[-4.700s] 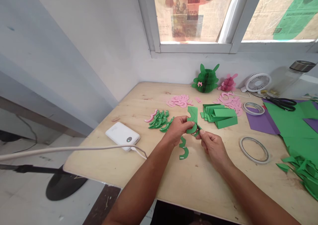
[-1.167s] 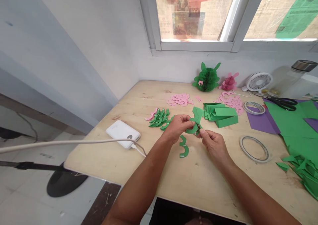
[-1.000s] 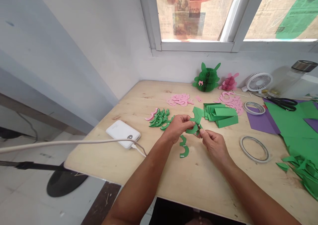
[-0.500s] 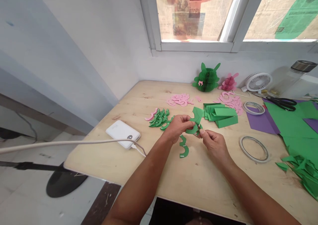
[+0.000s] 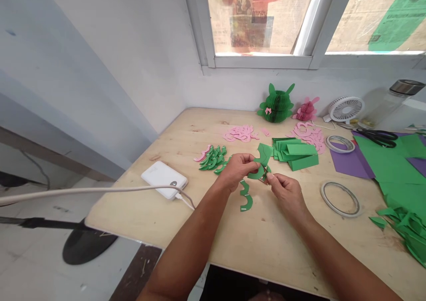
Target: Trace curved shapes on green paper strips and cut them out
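My left hand [image 5: 240, 170] is closed, pinching a piece of green paper [image 5: 265, 152] that has a curved line drawn on it and a curved cut edge. My right hand [image 5: 286, 192] is closed around small scissors [image 5: 265, 173]. Their blades meet the lower right part of the paper, and the fingers hide most of the handles. Below the left hand, a wavy green paper strip [image 5: 246, 202] with white marks lies on the table. Similar green cut-outs [image 5: 213, 158] are piled left of that hand, beside a pink one [image 5: 203, 153].
Folded green papers [image 5: 301, 154] lie behind my hands, with pink scraps [image 5: 241, 133] farther back. Two tape rolls [image 5: 340, 199] and black scissors [image 5: 377, 138] are on the right. A white power bank [image 5: 164, 179] with a cable sits left. Honeycomb paper figures [image 5: 278, 106] stand by the wall.
Both hands stay almost in place on the green paper and scissors. The paper flap beside the blades has shifted very slightly.
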Demonstrator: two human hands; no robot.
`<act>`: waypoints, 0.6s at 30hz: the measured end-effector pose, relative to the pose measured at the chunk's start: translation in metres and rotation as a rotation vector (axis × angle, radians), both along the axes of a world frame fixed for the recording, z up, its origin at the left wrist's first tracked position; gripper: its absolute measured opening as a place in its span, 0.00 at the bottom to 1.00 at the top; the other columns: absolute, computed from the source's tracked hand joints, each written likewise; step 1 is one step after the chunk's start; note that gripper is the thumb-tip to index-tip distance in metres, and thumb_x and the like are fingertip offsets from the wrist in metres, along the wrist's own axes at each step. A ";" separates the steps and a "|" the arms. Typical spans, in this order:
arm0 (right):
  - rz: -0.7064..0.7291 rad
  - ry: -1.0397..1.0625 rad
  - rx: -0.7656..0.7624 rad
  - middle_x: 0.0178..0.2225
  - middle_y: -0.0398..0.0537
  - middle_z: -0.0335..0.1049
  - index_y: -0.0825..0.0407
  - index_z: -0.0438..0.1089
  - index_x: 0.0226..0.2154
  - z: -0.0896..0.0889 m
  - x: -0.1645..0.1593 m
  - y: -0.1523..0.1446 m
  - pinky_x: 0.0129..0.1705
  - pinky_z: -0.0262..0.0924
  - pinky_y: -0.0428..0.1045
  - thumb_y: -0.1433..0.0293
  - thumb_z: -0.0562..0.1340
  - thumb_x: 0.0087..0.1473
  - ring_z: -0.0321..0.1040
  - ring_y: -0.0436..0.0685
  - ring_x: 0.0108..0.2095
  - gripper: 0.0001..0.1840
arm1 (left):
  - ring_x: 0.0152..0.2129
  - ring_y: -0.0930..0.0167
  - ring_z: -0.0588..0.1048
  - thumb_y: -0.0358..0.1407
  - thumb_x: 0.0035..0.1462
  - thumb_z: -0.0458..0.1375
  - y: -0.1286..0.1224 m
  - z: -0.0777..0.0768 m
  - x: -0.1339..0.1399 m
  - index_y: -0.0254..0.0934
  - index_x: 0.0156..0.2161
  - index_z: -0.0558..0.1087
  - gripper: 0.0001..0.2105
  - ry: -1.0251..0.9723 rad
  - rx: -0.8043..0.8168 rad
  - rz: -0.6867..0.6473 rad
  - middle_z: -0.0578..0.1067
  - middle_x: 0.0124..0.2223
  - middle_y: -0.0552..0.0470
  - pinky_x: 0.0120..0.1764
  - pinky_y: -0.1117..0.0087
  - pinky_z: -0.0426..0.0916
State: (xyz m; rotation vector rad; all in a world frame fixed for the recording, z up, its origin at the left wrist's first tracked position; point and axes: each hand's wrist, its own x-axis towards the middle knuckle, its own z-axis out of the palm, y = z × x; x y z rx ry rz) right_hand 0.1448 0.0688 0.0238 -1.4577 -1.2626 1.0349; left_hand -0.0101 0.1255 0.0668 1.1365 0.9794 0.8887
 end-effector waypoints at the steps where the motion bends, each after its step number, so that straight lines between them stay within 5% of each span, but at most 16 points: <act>1: 0.004 -0.020 0.010 0.19 0.42 0.57 0.54 0.72 0.24 0.000 0.001 0.000 0.23 0.43 0.47 0.49 0.60 0.53 0.52 0.51 0.23 0.24 | 0.22 0.75 0.67 0.38 0.38 0.63 0.000 0.000 0.000 0.36 0.21 0.67 0.09 -0.001 0.002 -0.001 0.72 0.23 0.54 0.28 0.72 0.58; 6: 0.016 -0.053 0.027 0.26 0.47 0.68 0.54 0.73 0.25 0.002 0.002 0.001 0.28 0.51 0.47 0.52 0.60 0.54 0.62 0.56 0.30 0.23 | 0.22 0.75 0.66 0.38 0.39 0.63 -0.001 0.001 0.001 0.36 0.21 0.67 0.09 -0.007 0.007 -0.002 0.72 0.23 0.54 0.28 0.72 0.57; 18: 0.013 -0.078 0.042 0.25 0.46 0.67 0.54 0.73 0.23 -0.002 0.004 0.002 0.29 0.54 0.47 0.50 0.60 0.53 0.62 0.55 0.29 0.24 | 0.21 0.76 0.67 0.38 0.39 0.63 0.001 0.000 0.000 0.35 0.21 0.67 0.10 -0.006 -0.004 -0.001 0.70 0.21 0.56 0.28 0.73 0.57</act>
